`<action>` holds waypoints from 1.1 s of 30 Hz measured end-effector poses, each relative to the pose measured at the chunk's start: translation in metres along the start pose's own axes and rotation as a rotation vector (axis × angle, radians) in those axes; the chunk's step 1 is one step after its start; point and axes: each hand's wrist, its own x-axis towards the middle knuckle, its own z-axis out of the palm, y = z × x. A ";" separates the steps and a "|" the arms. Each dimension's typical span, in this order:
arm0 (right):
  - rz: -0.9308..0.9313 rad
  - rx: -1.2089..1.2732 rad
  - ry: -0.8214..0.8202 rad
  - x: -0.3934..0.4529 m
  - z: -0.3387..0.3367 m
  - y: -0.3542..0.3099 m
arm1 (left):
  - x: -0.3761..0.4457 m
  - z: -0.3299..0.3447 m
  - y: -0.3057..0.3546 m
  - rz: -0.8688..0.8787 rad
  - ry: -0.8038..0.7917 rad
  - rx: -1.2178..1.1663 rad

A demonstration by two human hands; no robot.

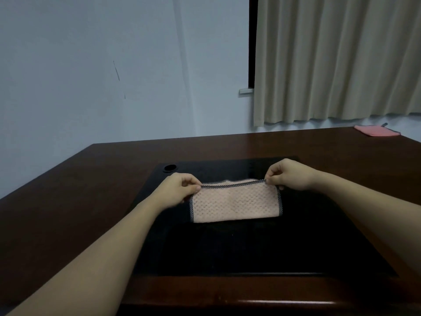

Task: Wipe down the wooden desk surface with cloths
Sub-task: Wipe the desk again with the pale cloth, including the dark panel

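The left hand [182, 187] pinches the far left corner of a pale pink waffle-textured cloth with a dark speckled binding [235, 205], thumb and curled fingers closed on the trimmed edge, and the right hand [288, 175] pinches the far right corner in the same way, so the far edge is drawn out nearly straight between them. That edge appears lifted slightly off the surface, while the rest of the cloth slopes down toward the person and rests on the black inset panel [250, 252] at the middle of the dark reddish-brown wooden desk [68, 201]. The cloth looks folded double, with a second layer showing just behind the pinched edge, though how many layers there are is hard to tell. It seems light, soft and limp: it will sag wherever it is not held, and a corner pinch suits spreading or folding it but would give little pressure for wiping. For that, a flat palm pressed on the middle of the folded pad would likely serve better; the bound edge is the firmest part to grip. A round black cable hole [170, 168] sits in the panel's far left corner, well apart from the hands. A second, brighter pink cloth [376, 131] lies flat at the desk's far right, beneath a beige pleated curtain [337, 58].
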 end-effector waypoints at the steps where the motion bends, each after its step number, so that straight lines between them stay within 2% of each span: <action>1: 0.008 0.001 -0.004 0.008 0.000 0.003 | 0.008 0.001 -0.003 -0.008 -0.001 0.014; 13: 0.034 -0.087 -0.076 0.081 0.009 0.025 | 0.080 0.004 -0.034 -0.090 -0.043 0.115; 21: 0.003 -0.194 -0.108 0.099 0.021 0.035 | 0.092 0.010 -0.046 -0.135 -0.047 0.149; 28: -0.019 -0.173 -0.039 0.103 0.025 0.036 | 0.094 0.013 -0.051 -0.142 -0.004 0.196; 33: 0.006 -0.193 -0.111 0.105 0.025 0.034 | 0.092 0.012 -0.053 -0.125 -0.067 0.200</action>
